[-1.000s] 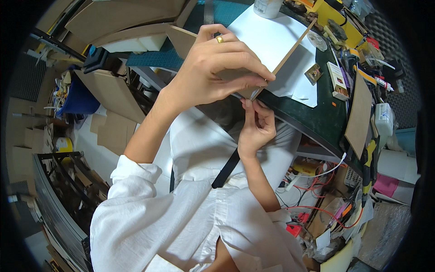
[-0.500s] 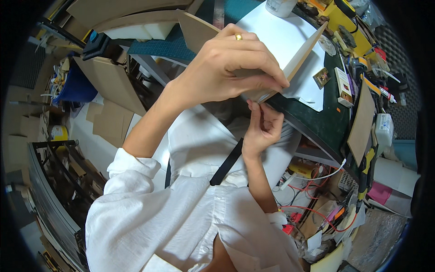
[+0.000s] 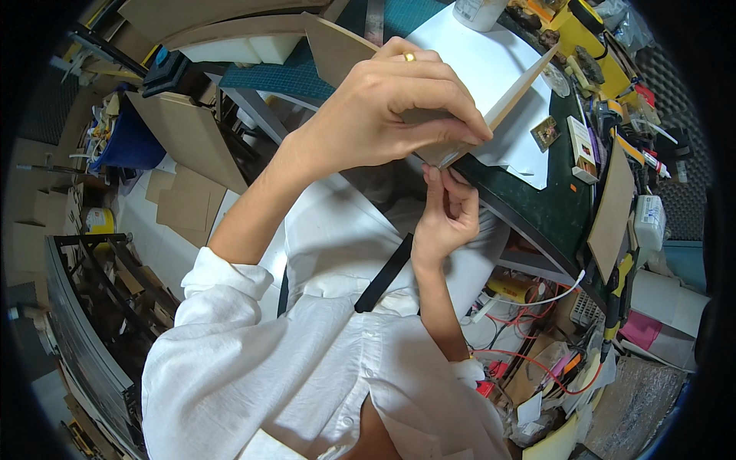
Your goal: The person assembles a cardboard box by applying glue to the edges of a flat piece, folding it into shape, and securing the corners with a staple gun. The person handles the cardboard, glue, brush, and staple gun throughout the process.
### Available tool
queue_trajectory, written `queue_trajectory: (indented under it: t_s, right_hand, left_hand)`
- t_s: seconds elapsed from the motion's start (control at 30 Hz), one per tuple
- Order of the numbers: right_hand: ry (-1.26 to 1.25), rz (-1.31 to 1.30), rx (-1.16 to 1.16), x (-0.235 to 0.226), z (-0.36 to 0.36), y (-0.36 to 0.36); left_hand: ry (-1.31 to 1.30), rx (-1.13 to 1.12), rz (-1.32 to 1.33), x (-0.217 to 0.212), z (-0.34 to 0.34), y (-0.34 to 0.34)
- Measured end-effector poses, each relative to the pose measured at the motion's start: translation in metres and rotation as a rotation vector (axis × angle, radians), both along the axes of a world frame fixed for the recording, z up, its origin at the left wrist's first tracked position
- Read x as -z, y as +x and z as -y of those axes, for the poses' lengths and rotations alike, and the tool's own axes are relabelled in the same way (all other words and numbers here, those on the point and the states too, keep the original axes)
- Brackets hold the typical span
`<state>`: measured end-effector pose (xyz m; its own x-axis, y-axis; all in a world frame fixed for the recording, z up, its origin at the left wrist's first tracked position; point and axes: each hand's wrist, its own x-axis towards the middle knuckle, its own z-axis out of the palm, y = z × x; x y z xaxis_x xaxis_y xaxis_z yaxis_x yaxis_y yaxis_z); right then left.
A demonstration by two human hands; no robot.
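Thin brown board panels stand in front of me; one panel [image 3: 337,52] shows left of my left hand, another panel [image 3: 526,89] slants up to the right. How they join is hidden behind the hand. My left hand [image 3: 406,111], with a gold ring, reaches over them, thumb and forefinger pinched on the right panel's lower edge. Below, my right hand [image 3: 448,215] has its thumb and fingertips pressed together at the bottom corner of the brown board [image 3: 438,155]. Whether a small thing sits between those fingertips is too small to tell.
White paper [image 3: 521,157] lies on the dark green table [image 3: 548,211], with a white tub [image 3: 477,11], a small picture tile [image 3: 545,134] and a small box [image 3: 581,149]. A blue bin [image 3: 134,142] stands at left. Red cables [image 3: 537,360] tangle low on the right.
The boards have shifted slightly to the right and tilted a little, with both hands keeping their pinch. The right hand's fingers have moved slightly.
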<state>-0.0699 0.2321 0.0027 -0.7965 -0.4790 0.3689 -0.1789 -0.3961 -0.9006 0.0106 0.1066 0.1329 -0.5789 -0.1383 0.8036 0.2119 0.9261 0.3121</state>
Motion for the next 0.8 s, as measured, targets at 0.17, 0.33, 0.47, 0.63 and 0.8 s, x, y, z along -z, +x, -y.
queue_trajectory:
  t_s: [0.17, 0.33, 0.47, 0.63, 0.8]
  right_hand:
    - [-0.004, 0.01, -0.024, -0.003, -0.001, -0.001]
    - [0.039, 0.037, -0.057, -0.005, -0.004, -0.002]
    - [0.031, 0.06, -0.107, -0.009, -0.005, -0.004]
    - [0.027, 0.071, -0.096, -0.018, -0.004, -0.001]
    - [0.04, 0.021, -0.05, -0.005, -0.003, 0.0]
  left_hand:
    - [-0.003, -0.003, 0.001, -0.001, 0.0, 0.001]
    - [-0.022, -0.005, 0.005, 0.0, -0.001, 0.0]
    - [-0.006, -0.004, 0.003, -0.001, 0.0, 0.0]
    - [-0.015, -0.027, 0.022, -0.002, -0.001, 0.002]
    - [0.055, -0.056, 0.017, -0.004, -0.005, 0.001]
